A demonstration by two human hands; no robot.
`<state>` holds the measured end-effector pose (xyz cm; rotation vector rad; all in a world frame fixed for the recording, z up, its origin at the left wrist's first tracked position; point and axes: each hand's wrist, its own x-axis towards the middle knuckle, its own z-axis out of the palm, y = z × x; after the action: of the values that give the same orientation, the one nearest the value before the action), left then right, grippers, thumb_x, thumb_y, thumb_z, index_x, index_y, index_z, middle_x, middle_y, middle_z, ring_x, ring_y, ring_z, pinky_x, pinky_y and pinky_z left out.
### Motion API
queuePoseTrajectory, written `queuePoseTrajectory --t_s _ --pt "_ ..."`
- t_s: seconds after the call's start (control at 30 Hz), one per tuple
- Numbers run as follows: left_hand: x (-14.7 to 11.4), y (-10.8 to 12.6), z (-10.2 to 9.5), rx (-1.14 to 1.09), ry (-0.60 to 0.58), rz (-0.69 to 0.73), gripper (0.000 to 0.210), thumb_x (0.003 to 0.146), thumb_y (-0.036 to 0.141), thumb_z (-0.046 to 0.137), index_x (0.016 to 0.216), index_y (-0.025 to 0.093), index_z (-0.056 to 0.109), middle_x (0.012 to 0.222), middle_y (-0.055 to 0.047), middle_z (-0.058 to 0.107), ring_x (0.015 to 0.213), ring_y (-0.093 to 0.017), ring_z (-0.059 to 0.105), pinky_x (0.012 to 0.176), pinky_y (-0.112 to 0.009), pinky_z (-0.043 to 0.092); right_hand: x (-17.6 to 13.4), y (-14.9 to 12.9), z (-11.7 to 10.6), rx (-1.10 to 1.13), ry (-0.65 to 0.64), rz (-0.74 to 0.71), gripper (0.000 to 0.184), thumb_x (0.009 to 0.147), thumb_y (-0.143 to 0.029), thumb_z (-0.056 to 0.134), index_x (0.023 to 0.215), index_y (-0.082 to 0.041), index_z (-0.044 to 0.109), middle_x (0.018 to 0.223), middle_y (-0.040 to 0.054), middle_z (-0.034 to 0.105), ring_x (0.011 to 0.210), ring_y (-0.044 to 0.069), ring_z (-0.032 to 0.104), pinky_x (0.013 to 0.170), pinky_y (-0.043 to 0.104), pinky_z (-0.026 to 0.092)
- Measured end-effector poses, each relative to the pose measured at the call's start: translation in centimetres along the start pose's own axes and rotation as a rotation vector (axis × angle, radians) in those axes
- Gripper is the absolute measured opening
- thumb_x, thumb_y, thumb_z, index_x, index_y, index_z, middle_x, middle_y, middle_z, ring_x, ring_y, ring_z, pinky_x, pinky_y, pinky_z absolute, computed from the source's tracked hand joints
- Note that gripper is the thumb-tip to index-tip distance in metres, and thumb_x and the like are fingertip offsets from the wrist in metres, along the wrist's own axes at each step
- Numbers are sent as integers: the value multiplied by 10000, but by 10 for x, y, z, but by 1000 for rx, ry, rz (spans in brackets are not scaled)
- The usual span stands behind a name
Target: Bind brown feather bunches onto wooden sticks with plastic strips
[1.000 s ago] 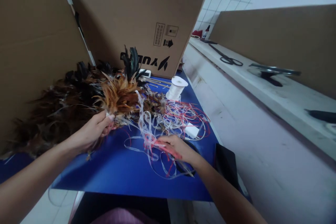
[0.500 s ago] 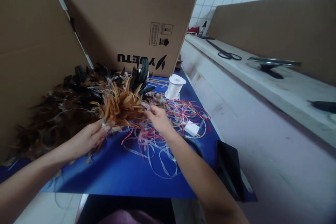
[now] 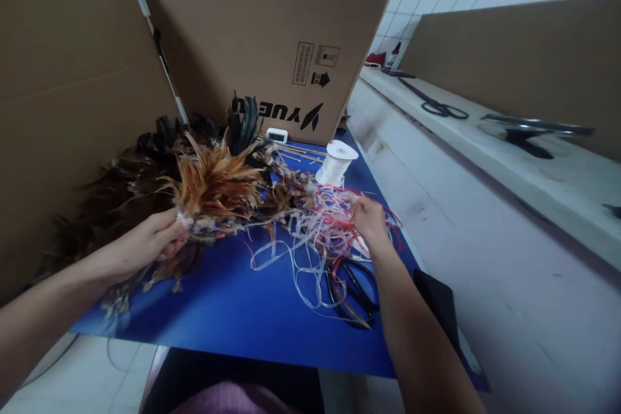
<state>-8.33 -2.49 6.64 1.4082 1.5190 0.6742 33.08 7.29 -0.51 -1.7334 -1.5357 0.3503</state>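
My left hand pinches the left end of a feather trim, whose orange-brown and black feathers stand up from a pale band. Out to the right, my right hand has its fingers closed at a tangle of red and white ribbons. How much of the tangle it grips is partly hidden. Beneath that wrist lie black-handled scissors, partly covered by loops of ribbon. Behind and left of the trim spreads a large heap of dark brown feathers.
A white spool stands behind the ribbons on the blue table. Thin sticks and a small white device lie near the cardboard box. A black flat object is at the right edge. The ledge holds more scissors.
My right hand has left the trim's right end and moved right to the ribbons, pulling them rightward. The scissors now show. My left hand still holds the trim. The view has shifted slightly.
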Motion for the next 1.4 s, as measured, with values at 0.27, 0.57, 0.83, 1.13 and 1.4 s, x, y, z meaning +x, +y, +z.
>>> queuePoseTrajectory --t_s 0.27,0.57,0.83,1.13,1.4 --pt "-10 27 -13 -34 -8 17 426 829 577 488 662 195 400 574 58 378 501 -79 279 432 -197 247 -48 -75 -11 -78 192 -449 469 685 -66 456 1112 -177 613 1180 123 609 1171 284 498 1021 510 370" --pt "-25 56 -1 -64 -110 98 401 847 549 490 675 198 401 561 60 389 473 -65 269 407 -195 221 -85 -164 28 138 -165 -628 339 744 -13 455 925 -172 694 964 85 694 1104 255 538 1000 462 412" --pt "-22 57 15 -106 -201 122 386 853 546 481 716 190 421 572 66 392 461 -54 272 392 -181 235 -106 -176 43 469 -419 -541 262 828 -220 566 1084 -210 618 1096 42 661 1029 194 594 914 353 466" --pt "-13 46 13 -141 -181 81 382 864 516 476 687 188 390 572 66 365 468 -51 242 391 -172 194 -84 -127 23 170 -356 -409 215 865 -235 481 799 -189 681 734 35 673 757 186 598 758 311 433" --pt "-14 54 -9 -188 -99 88 365 829 485 542 667 193 393 546 66 352 454 -48 236 381 -157 192 -49 -29 -11 33 -382 -238 370 914 -370 369 1000 -163 663 570 -1 579 534 155 545 584 268 418"
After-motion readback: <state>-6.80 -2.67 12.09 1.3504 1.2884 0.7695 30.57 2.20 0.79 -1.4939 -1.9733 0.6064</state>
